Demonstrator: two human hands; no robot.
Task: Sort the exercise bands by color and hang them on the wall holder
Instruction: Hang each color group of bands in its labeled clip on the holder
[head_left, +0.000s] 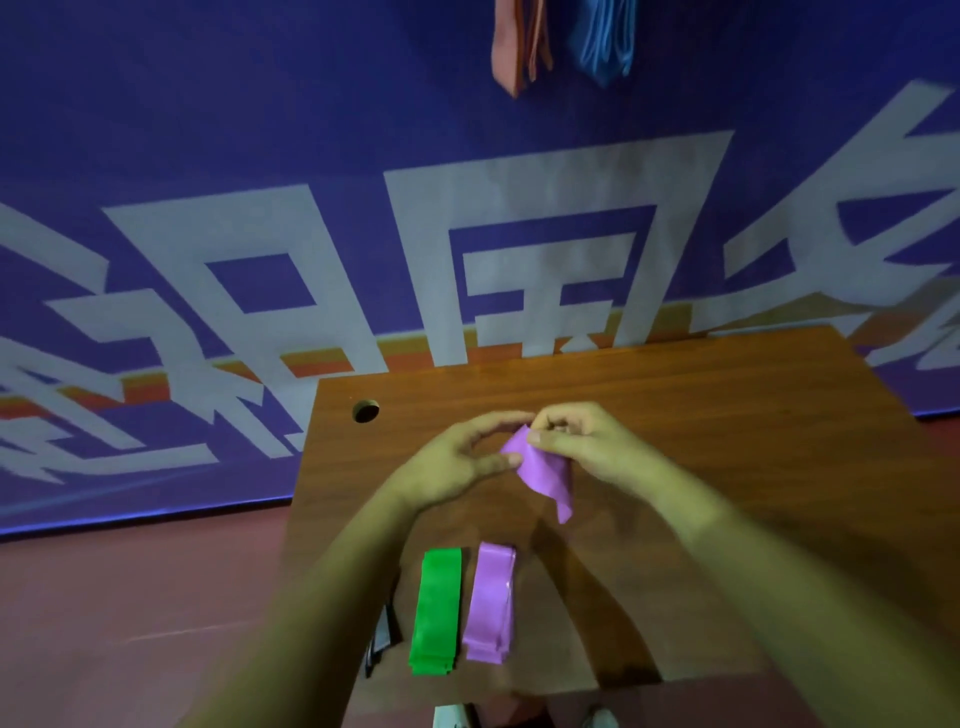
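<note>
Forearms reach in from bottom edge. Green band stack (436, 613) and purple band stack (491, 603) lie side by side at near edge of table (727, 415). Above mid-table, right hand (582, 441) pinches top of loose purple band (548, 473). Left hand (457, 462) nips same band with thumb and forefinger, lower end dangling. On wall: orange bands (519, 47) and blue bands (605, 41) hanging.

single head-worn wide-angle view, looking forward and down, close over the wooden table (727, 415), left hand (452, 465) and right hand (587, 441) near mid-frame, table's near edge at the bottom, purple wall (208, 104) rising beyond its far edge
</note>
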